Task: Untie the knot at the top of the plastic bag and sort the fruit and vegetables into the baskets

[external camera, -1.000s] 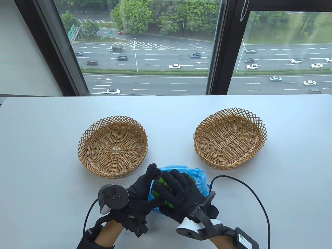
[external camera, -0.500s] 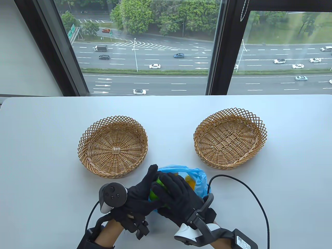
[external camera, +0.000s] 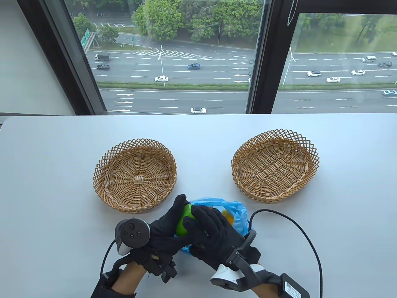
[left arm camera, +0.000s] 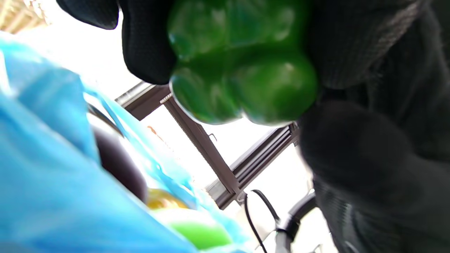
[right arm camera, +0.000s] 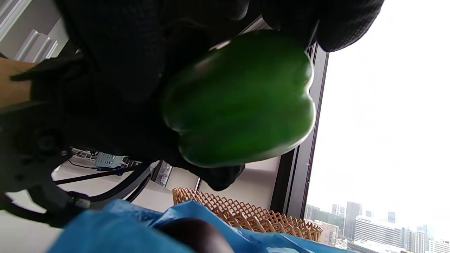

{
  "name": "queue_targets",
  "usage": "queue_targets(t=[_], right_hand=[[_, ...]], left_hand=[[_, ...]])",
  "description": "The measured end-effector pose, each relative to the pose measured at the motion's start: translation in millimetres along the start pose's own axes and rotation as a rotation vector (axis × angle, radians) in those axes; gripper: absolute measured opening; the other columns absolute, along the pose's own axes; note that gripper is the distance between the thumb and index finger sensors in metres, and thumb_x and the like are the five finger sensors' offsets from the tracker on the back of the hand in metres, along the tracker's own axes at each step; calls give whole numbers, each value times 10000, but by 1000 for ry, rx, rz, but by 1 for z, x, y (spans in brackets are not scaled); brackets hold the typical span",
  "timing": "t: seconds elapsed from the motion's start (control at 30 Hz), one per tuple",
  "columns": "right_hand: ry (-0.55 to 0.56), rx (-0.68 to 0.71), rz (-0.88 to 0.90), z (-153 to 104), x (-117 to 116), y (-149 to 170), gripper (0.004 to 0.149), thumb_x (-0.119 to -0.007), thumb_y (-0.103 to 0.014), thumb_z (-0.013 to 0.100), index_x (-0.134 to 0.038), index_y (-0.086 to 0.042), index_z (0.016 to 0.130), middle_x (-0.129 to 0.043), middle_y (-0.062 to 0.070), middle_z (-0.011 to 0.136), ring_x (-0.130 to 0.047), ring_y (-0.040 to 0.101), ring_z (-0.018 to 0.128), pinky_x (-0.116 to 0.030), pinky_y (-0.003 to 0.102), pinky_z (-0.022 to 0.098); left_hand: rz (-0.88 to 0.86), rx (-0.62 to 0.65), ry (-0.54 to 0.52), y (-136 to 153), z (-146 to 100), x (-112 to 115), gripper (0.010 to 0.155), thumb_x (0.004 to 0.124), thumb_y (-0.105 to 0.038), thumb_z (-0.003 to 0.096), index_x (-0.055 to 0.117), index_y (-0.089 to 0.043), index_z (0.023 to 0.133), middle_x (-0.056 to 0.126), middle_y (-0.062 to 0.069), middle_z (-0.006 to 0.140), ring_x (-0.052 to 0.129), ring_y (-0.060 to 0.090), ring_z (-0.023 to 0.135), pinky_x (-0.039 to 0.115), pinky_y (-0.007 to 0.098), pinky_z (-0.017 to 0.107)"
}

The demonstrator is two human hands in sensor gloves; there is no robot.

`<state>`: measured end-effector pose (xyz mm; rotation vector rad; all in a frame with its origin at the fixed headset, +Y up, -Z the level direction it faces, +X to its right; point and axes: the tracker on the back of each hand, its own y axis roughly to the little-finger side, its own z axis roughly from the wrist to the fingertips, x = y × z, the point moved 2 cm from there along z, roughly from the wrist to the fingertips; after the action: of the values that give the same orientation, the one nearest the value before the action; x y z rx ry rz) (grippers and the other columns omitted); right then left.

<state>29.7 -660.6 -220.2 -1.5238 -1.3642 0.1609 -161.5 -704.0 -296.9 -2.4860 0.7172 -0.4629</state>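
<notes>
A glossy green bell pepper [external camera: 183,218] is held above an open blue plastic bag [external camera: 238,214] near the table's front edge; two empty round wicker baskets [external camera: 135,175] [external camera: 274,166] lie behind.

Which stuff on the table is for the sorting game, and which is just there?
For the job:
green pepper
blue bag
left basket
right basket
left hand
right hand

Just there:
black cable
</notes>
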Motion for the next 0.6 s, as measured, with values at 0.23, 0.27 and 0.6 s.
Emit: queue_targets(t=[0.23,0.27,0.6], right_hand=[[-16,-87,55,-5,3,24,942,-762,-560,529,-269,-82,1175,-283,327,1163,-518,574,1021,-551,662,694],[-16,-102,60,-6,4,28,938,-759,-561,530,-273,-83,1175,-288,327,1163,-521,574,1019,-552,662,694],[-54,-180,136,-15,-1,46,908,-747,-563,540,-310,-86,1177,-340,329,1158,-567,570,997,-565,667,681]], left_hand=[[207,-29,-149,2,-4,-31,961,815,-553,446,235,-231,1142,480,228,1167,745,428,871,514,697,674],[244,-40,-173,4,-5,-36,933,815,-539,449,269,-240,1144,467,227,1171,724,433,886,511,695,674],[523,-174,-275,32,-11,-57,902,826,-450,467,262,-259,1144,389,237,1184,598,479,945,464,705,676]])
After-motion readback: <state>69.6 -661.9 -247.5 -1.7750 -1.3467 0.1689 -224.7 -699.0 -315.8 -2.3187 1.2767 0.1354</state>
